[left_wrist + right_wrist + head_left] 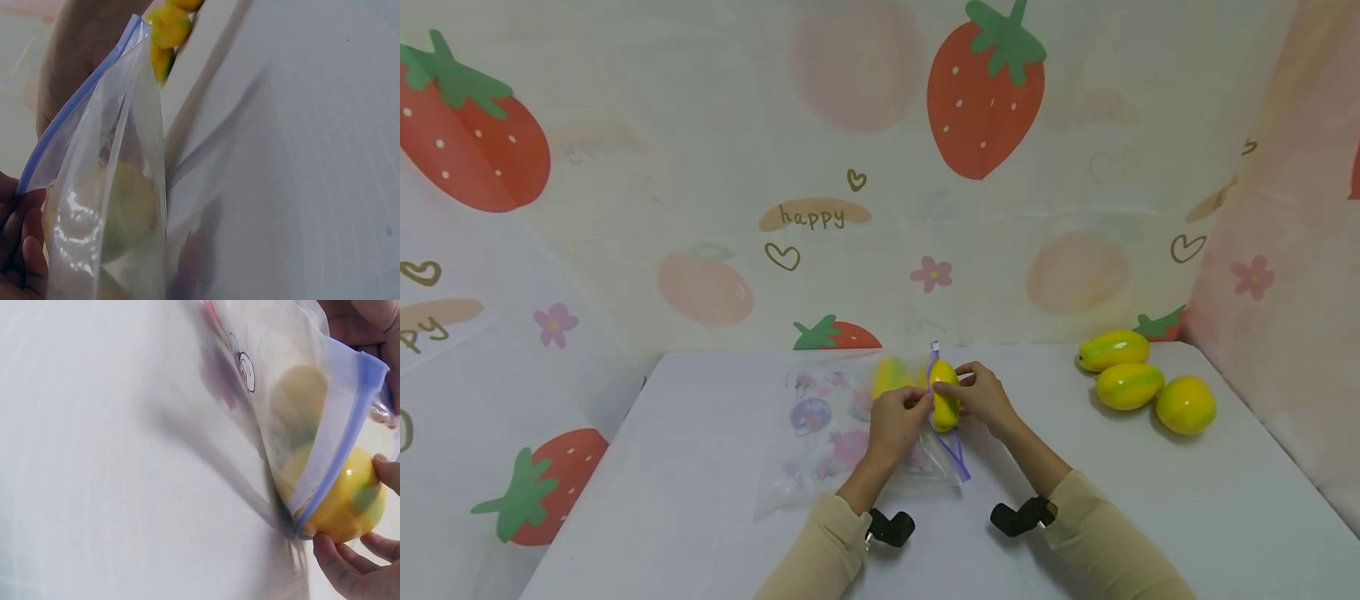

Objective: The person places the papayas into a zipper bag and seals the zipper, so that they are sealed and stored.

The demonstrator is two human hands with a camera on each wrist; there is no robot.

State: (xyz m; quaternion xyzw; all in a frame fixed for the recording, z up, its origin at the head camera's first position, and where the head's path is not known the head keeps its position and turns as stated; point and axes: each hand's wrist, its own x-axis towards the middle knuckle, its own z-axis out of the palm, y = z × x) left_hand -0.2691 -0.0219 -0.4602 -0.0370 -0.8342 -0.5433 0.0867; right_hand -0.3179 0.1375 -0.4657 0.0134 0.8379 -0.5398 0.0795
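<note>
My right hand is grasping a yellow fruit in the mouth of a bag, long axis running twelve to six; the bag is lying toward nine o'clock. My left hand, just beside, is pinching its edge. Inside, more fruit is showing, probably several. Three others are resting at three o'clock.

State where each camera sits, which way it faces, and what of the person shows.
Head: worn on the head, facing forward and down at the table; left hand, right hand and sleeves show.
Left wrist: on that wrist, facing the bag; left hand's fingers and part of the right hand or arm show.
Right wrist: on that wrist, facing the yellow fruit at the bag's mouth; parts of both hands show.
Both wrist views share the bag.
</note>
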